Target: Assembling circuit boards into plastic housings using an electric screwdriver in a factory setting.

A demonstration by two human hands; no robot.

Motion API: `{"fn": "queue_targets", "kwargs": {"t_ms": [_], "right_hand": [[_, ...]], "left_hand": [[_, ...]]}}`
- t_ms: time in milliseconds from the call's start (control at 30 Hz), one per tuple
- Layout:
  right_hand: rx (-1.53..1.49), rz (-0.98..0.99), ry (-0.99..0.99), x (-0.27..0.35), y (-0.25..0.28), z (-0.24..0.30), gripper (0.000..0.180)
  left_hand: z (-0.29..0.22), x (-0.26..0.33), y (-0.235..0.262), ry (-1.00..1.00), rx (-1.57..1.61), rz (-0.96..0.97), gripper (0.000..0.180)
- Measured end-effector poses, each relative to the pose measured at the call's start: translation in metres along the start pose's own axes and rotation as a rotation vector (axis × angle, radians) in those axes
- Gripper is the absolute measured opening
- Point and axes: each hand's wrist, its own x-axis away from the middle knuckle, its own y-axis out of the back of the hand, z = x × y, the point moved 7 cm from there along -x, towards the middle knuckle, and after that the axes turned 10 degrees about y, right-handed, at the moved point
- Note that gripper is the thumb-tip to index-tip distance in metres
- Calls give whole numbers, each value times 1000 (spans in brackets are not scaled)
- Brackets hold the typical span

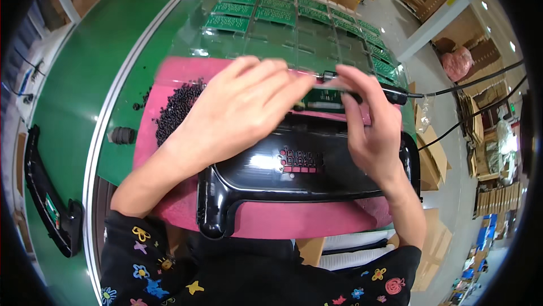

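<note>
A long green surface (85, 80) runs away from the person, carrying clear trays of green circuit boards (266, 6) at its far end. On it lies a pink mat (283, 221), and on the mat rests a glossy black plastic housing (283, 181) with a grid of small cut-outs near its middle. A heap of small black parts (175, 108) sits on the mat's left side. The left hand (237, 108) reaches over the housing's far edge, fingers stretched and pinched on a small green circuit board (322, 98) held just above it. The right hand (373, 130) grips the same board from the right, fingers curled around its end, beside a black cable (452, 88).
</note>
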Motion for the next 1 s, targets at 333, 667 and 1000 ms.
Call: {"fn": "queue_targets", "kwargs": {"t_ms": [333,667,1000], "right_hand": [[-128,-80,14,50,6,-1,45],[303,-99,17,70,32,0,28],[-266,94,-544,96,30,-23,14]], "left_hand": [[1,21,-30,133,658,175,36],[-11,18,-30,295,791,335,31],[-26,26,-35,202,711,549,75]]}}
